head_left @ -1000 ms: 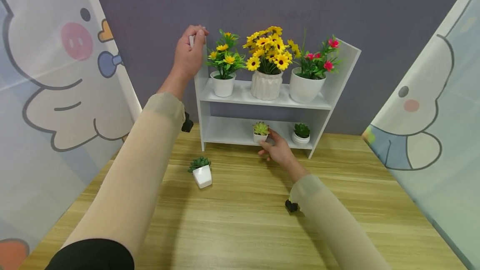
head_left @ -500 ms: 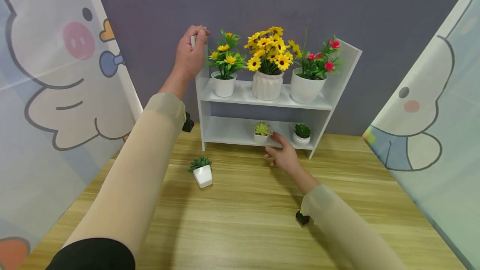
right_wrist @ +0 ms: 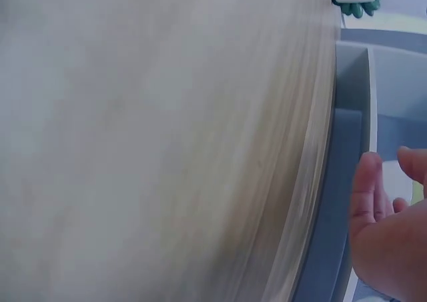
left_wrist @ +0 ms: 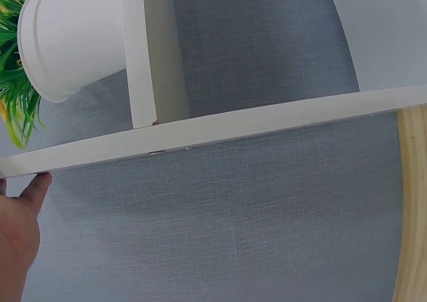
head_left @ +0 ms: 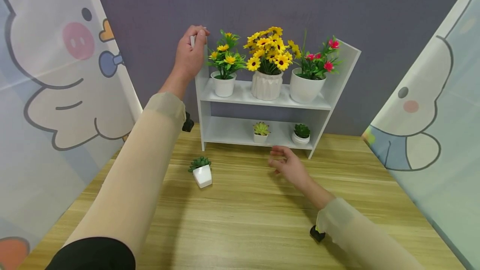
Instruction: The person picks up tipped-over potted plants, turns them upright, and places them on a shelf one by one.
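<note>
My left hand [head_left: 191,51] grips the top of the left side panel of a white two-tier shelf [head_left: 240,102]; in the left wrist view its thumb presses the panel's edge. My right hand [head_left: 292,168] is in front of the lower tier, fingers loosely bent, holding nothing. Just behind it on the lower tier stands a light green succulent [head_left: 261,128] in a small white pot. To its right is a dark green succulent [head_left: 301,131] in a round white pot. Another succulent [head_left: 202,175], in a white square pot, lies tipped over on the table, left of the right hand.
On the upper tier stand a yellow-flowered plant [head_left: 224,82], sunflowers in a ribbed white pot [head_left: 267,86] and a pink-flowered plant [head_left: 307,86]. Cartoon-printed panels [head_left: 67,95] flank the wooden table [head_left: 232,220]. A grey wall [head_left: 375,11] rises behind the shelf.
My right hand has let go of the light green succulent's pot and drawn back toward the front right. The succulent stays on the lower tier. My left hand keeps its grip on the shelf.
</note>
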### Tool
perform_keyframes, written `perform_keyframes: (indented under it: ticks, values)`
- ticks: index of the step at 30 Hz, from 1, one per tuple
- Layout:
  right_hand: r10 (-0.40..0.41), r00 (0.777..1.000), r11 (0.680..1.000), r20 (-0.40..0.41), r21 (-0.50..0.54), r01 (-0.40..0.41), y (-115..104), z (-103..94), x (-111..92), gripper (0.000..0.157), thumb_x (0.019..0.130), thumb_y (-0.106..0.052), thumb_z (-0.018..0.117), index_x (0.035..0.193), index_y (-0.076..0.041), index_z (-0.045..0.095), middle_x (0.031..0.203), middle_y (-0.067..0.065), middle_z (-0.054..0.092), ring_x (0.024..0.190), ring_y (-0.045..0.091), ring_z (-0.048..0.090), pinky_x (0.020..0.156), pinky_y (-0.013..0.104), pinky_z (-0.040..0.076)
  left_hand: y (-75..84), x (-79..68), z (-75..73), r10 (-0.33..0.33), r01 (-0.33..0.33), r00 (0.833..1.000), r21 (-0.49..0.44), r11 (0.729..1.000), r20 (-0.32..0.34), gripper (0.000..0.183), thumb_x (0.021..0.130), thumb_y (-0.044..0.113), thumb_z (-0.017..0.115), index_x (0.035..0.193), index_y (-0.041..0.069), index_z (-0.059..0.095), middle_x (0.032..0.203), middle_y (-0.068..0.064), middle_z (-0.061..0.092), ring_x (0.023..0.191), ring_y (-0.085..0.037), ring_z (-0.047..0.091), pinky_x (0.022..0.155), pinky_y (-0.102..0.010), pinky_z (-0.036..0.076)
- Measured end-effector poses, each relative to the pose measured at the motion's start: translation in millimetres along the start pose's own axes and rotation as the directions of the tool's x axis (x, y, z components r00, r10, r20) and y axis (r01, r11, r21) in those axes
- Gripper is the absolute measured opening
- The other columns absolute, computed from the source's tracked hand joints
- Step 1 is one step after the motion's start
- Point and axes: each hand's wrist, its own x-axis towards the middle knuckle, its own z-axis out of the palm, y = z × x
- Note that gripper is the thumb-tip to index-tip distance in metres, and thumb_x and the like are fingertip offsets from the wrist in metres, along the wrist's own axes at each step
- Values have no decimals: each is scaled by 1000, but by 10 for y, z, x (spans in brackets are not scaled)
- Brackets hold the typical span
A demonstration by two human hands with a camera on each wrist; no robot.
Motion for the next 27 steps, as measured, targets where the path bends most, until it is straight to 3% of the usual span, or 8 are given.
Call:
perform_keyframes:
  ticks: [5, 11, 20, 27]
  values:
    - [3, 994, 1000, 106, -20, -1, -15, 82, -75, 56, 106, -8, 69, 155, 9, 46, 151, 33, 56, 102, 15, 70, 84, 30, 62, -2, 2, 1, -1, 1, 1000, -3, 1000, -1, 41, 118, 38, 42, 126, 2, 61, 149, -5, 61, 131, -19, 58, 112, -29, 45]
    - [-3, 977, 1000, 213, -18, 6, -35, 215, -108, 56, 106, -9, 69, 152, 13, 46, 145, 36, 58, 103, 21, 73, 82, 33, 62, -8, 4, -1, -5, 5, 1000, 0, 1000, -3, 38, 118, 38, 43, 119, 5, 60, 149, -4, 61, 131, -20, 58, 113, -29, 46]
    - [46, 948, 998, 316, -48, -33, -90, 483, -117, 51, 107, -16, 70, 148, 8, 52, 143, 29, 61, 111, 24, 72, 89, 37, 64, -7, -3, 0, -11, 11, 1000, 6, 1000, -1, 42, 118, 38, 42, 130, 3, 61, 146, -5, 61, 130, -20, 58, 112, -30, 46]
    - [47, 930, 998, 365, -61, -27, -168, 742, -133, 52, 105, -21, 74, 147, 3, 57, 140, 21, 65, 111, 20, 68, 90, 36, 62, -1, 3, -2, -17, 17, 1000, 17, 1000, 2, 40, 118, 40, 41, 125, 7, 62, 147, -4, 61, 129, -17, 58, 111, -30, 46]
